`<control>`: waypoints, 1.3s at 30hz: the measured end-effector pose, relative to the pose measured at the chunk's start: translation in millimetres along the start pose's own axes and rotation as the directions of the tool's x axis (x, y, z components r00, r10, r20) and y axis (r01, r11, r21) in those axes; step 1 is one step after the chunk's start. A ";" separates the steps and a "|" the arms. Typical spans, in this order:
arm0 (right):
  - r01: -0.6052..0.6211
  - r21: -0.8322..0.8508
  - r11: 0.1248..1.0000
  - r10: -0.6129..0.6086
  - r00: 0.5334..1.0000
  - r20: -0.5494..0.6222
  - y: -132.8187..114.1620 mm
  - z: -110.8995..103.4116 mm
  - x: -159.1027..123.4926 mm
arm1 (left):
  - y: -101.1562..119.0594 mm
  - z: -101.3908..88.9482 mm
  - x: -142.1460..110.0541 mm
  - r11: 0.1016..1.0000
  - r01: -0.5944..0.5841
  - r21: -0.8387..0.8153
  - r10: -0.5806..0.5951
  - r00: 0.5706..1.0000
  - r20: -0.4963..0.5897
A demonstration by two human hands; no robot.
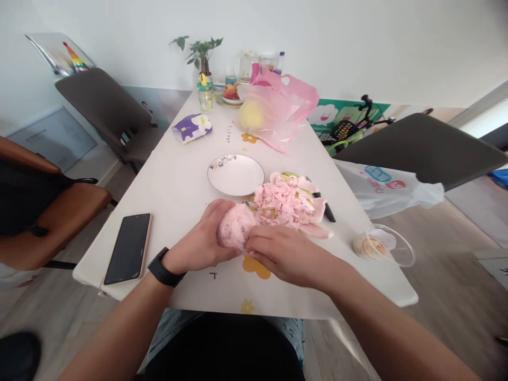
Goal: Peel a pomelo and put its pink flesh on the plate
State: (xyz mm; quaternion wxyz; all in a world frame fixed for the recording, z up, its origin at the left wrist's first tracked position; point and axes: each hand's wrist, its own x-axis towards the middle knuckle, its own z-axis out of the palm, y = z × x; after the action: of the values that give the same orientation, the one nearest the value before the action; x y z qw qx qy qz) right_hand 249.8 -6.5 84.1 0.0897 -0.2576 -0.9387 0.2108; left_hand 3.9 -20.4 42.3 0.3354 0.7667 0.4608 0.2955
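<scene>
1. Pink, roughly round fruit (234,225), its rind off and surface ragged. Sits near the middle of the table's (174,180) near edge, on the near side of the plate (236,177). Whether it touches the tabletop: cannot tell.
2. Left hand (202,235): fingers opened about as wide as the fruit and wrapped round its left side, thumb on the near face, other fingers over the far side. Firm-looking hold.
3. Right hand (283,251): fingers curled and bunched, tips up against the fruit's right side. Tips partly hidden; cannot tell if a shred is pinched between them.
4. Handling, my judgement: fairly weighty for its size, spongy outside, juicy within. Pith likely tears in flakes; thin skin beneath could split under a hard fingertip. Probably not very slippery while pith remains.
5. Best hold: broad palm and spread fingers round the side, as the left hand has it; shallow pinches at loose edges only.
6. Heap of pink peel scraps (283,203) just right of the fruit, towards the table's right edge. Black handle (329,212) pokes out beyond it.
7. Phone (127,248) by the near left corner; clear cup (369,246) by the right edge.
</scene>
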 end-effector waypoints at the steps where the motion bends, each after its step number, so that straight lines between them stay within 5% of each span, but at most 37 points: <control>1: -0.007 0.019 1.000 0.007 1.000 0.009 0.5 0.8 -5.0 | -0.2 0.0 -0.2 1.000 0.004 0.001 -0.004 1.000 0.001; 5: -0.077 0.133 0.988 0.100 0.979 -0.177 12.2 2.3 -23.4 | 1.4 -0.3 0.0 1.000 0.012 0.004 -0.012 1.000 0.001; 9: -0.144 0.125 0.982 0.184 0.893 -0.412 35.4 -1.0 -26.7 | 2.1 -0.3 0.1 1.000 0.028 0.004 -0.028 1.000 0.000; 13: -0.291 0.011 0.957 0.259 0.833 -0.490 51.2 -6.1 -20.4 | 0.6 0.1 -0.5 1.000 0.022 0.015 -0.022 1.000 0.000; 16: -0.324 -0.080 0.943 0.253 0.848 -0.465 44.6 -3.5 -17.1 | -0.3 0.5 -0.7 1.000 0.024 0.013 -0.024 1.000 -0.003; 21: -0.079 0.020 0.997 0.081 0.937 -0.341 20.9 18.7 -14.6 | -1.1 -0.2 -0.7 0.999 0.027 0.019 -0.027 1.000 -0.009; 27: -0.036 -0.037 0.999 0.019 0.922 -0.387 24.7 40.0 -10.3 | -0.8 -4.1 0.5 0.999 0.037 0.013 -0.037 0.999 0.015; 39: 0.007 -0.110 0.994 -0.033 0.970 -0.239 29.9 14.0 8.7 | -9.3 -17.6 14.8 0.990 0.110 -0.085 -0.106 0.993 0.055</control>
State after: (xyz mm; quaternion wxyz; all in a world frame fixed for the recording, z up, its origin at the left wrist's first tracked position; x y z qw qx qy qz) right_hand 251.8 16.4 58.8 0.1908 -0.2762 -0.9335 0.1260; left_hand -8.2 0.5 47.6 0.3957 0.7324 0.4796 0.2776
